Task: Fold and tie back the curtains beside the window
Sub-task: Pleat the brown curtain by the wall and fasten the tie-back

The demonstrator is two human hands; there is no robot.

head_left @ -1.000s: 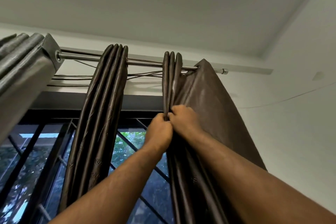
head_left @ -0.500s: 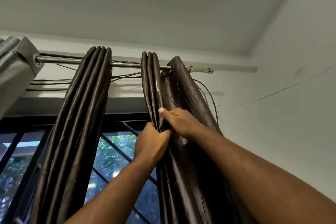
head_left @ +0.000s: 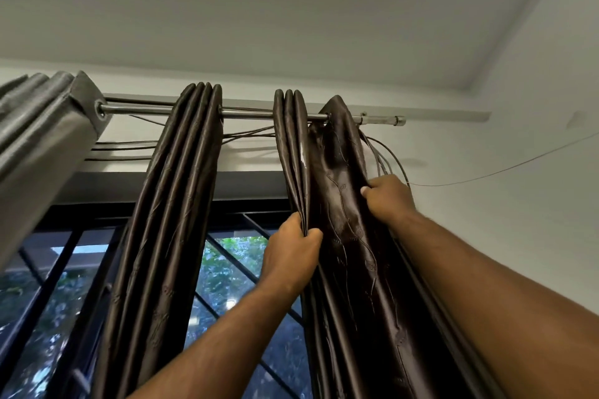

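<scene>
Head view: left hand [head_left: 293, 254] pinches gathered pleats; right hand [head_left: 389, 197] grips outer curtain [head_left: 340, 178] fold, nearer rod [head_left: 249, 113] right end; folds hang vertically.

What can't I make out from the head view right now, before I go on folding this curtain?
- Lower end of the dark brown curtain: cut off by the bottom edge.
- Any tieback: none in view.
- Left hand fingertips: buried in the pleats.
- Right hand fingertips: hidden behind the curtain's edge.
- Grey curtain: cut off by the left edge.
</scene>
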